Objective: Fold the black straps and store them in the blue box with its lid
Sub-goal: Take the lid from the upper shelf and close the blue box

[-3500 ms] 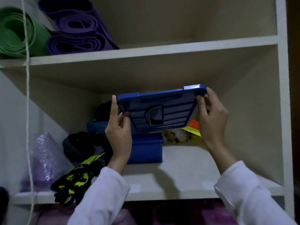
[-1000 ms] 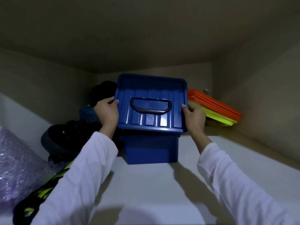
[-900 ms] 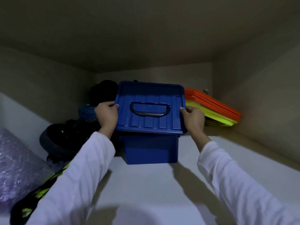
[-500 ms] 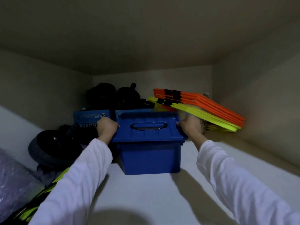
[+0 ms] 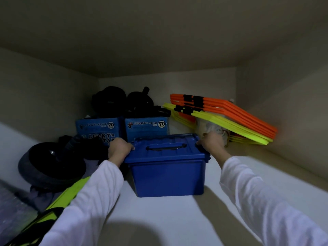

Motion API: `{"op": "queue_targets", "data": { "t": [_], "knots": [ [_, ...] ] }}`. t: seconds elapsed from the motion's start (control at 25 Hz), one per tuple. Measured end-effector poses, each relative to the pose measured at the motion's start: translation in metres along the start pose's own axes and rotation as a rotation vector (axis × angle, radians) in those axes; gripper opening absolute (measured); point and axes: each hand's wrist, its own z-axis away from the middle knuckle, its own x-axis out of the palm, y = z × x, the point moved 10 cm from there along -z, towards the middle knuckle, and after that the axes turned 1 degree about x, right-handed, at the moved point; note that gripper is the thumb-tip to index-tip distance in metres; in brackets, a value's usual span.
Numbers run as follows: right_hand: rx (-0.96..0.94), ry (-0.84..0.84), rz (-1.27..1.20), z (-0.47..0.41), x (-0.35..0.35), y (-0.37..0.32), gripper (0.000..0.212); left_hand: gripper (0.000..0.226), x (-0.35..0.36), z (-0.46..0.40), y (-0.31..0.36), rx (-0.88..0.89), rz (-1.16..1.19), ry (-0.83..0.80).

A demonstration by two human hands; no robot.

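Two light-blue cartons point(image 5: 122, 129) printed "LUCKY STAR 70" stand side by side just behind the blue box point(image 5: 167, 176), close against its back edge. Dark rolled gear point(image 5: 124, 102) is piled on top of the cartons, too shadowed to identify. To the right, a slanted stack of orange panels point(image 5: 230, 112) lies over yellow panels point(image 5: 230, 126), leaning down toward the shelf's right wall, with a pale bundle point(image 5: 211, 128) tucked beneath, just behind my right hand. On the left sits a black round wheel-like object point(image 5: 51, 166), touching or nearly touching my left sleeve, and a neon-yellow and black item point(image 5: 67, 196) lies partly under that sleeve. The white shelf point(image 5: 159, 219) in front of the box is bare.

The box sits on the shelf near the middle, with its lid point(image 5: 166, 150) lying flat on top and its black handle folded down. The black straps cannot be seen.

My left hand point(image 5: 119, 148) rests on the lid's left edge, fingers curled over the rim and gripping it. My right hand point(image 5: 211, 142) holds the lid's right edge the same way, fingers wrapped down over the side. Both arms reach forward in white long sleeves, wrists roughly level with the lid.
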Motion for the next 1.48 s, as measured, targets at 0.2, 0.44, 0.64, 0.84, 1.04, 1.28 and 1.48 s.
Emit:
{"op": "queue_targets", "data": {
  "t": [0.2, 0.44, 0.64, 0.84, 1.04, 1.28, 1.48],
  "knots": [
    [0.009, 0.040, 0.068, -0.006, 0.000, 0.005, 0.042, 0.036, 0.013, -0.007, -0.001, -0.012, 0.010, -0.023],
    [0.040, 0.052, 0.001, -0.015, 0.014, 0.017, 0.030, 0.032, 0.020, -0.013, -0.004, 0.008, -0.025, -0.025],
    [0.110, -0.029, -0.066, -0.015, 0.022, 0.028, 0.032, 0.025, 0.026, -0.015, -0.009, 0.009, -0.013, -0.007],
    [0.147, -0.051, -0.112, -0.011, 0.022, 0.030, 0.031, 0.027, 0.027, -0.018, -0.013, 0.001, 0.033, -0.004],
    [0.039, 0.033, -0.025, -0.014, 0.016, 0.021, 0.028, 0.031, 0.026, -0.015, -0.013, -0.013, 0.050, -0.004],
    [-0.031, 0.051, 0.098, -0.017, 0.016, 0.008, 0.022, 0.033, 0.025, -0.015, -0.013, -0.007, 0.038, -0.002],
    [-0.168, 0.076, 0.188, -0.011, 0.012, -0.008, 0.021, 0.029, 0.024, -0.013, -0.010, 0.013, 0.024, 0.004]
  ]
}}
